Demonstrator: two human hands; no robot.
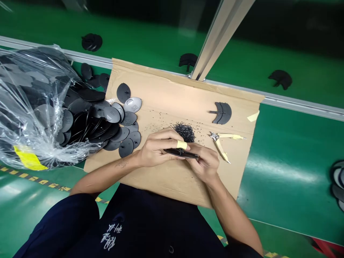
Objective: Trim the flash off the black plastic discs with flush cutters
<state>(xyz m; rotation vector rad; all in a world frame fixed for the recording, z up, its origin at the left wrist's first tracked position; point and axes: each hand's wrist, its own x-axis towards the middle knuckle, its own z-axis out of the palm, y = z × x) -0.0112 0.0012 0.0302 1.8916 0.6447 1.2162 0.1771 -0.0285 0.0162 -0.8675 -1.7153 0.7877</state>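
A black oval plastic disc (181, 154) is held nearly edge-on between my two hands, low over the cardboard sheet (172, 182). My left hand (158, 147) grips its left side, with yellow tape (182, 144) round one finger. On the other side my right hand (205, 159) pinches the disc's right edge. Just beyond my hands lies a heap of small black plastic scraps (185, 132). Right of it, side cutters (221, 143) with yellow handles rest with their handles spread. Above the cutters sits a curved black plastic part (221, 113) with a thin stem.
A clear plastic bag (40, 96) spilling several black discs (126, 147) is on the left. A metal post (215, 39) rises behind the cardboard. More curved parts (281, 79) lie on the green surface beyond. Dark parts (338, 182) are stacked at the right edge.
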